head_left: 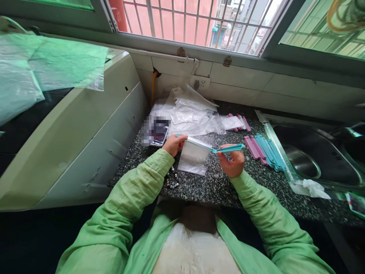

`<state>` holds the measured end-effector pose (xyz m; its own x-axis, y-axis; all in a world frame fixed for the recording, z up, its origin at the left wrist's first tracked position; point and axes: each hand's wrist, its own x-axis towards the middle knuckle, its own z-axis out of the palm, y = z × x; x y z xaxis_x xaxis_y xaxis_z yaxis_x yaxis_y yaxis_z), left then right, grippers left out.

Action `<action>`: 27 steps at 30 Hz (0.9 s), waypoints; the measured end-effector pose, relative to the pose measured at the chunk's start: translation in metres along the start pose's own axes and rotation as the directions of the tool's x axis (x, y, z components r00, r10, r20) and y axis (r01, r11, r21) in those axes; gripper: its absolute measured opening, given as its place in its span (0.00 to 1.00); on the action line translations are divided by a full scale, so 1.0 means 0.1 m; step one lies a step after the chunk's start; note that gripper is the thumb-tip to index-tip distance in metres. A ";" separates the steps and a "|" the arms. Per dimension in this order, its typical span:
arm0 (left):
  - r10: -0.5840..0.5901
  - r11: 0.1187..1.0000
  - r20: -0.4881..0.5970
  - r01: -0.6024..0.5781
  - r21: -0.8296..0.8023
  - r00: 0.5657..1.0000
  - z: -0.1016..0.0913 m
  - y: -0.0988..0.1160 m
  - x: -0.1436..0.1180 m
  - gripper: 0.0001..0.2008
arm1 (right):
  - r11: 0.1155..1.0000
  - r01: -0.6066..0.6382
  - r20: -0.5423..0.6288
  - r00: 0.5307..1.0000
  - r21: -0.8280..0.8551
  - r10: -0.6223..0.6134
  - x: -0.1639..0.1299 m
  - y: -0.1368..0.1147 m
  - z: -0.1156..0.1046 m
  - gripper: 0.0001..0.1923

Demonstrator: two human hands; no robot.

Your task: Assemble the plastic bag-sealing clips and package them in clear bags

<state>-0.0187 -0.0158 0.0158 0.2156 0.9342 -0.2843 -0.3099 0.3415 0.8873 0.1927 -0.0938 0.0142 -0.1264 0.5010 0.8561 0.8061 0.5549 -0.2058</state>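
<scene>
My left hand [174,145] pinches the upper left corner of a clear plastic bag [193,159], where a bit of teal shows at the fingertips. The bag hangs down over the speckled counter. My right hand [233,163] grips a teal bag sealing clip [230,148], which sticks out to the right past the fingers. From the clip's hinge at the bag's upper right corner, a thin pale strip runs along the bag's top edge toward my left hand. Right of my right hand lie several teal clips [269,150] and pink clips [254,148].
Behind my hands is a heap of clear plastic bags [191,112], with a phone [159,131] to its left. More pink clips [246,123] lie beside a white packet [231,122]. A sink [319,152] bounds the right; a beaded string [172,179] lies near the front edge.
</scene>
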 end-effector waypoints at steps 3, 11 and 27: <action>0.007 1.000 -0.013 -0.007 -0.006 1.000 0.00 0.00 0.01 0.14 | 0.999 0.002 0.004 1.000 0.035 -0.002 0.00 0.01 0.00 0.03; 0.008 1.000 -0.047 -0.008 -0.006 0.999 0.00 0.00 0.02 0.16 | 0.996 -0.030 -0.001 1.000 0.088 0.030 0.01 0.02 -0.02 0.03; 0.006 0.997 -0.036 -0.009 -0.071 0.999 0.00 0.01 0.01 0.16 | 0.981 -0.056 -0.003 0.998 0.187 0.057 -0.01 0.07 -0.04 0.05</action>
<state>-0.0184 -0.0147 0.0165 0.1800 0.9394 -0.2919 -0.3766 0.3400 0.8617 0.2006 -0.0931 0.0143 -0.0780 0.5297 0.8446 0.6895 0.6405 -0.3381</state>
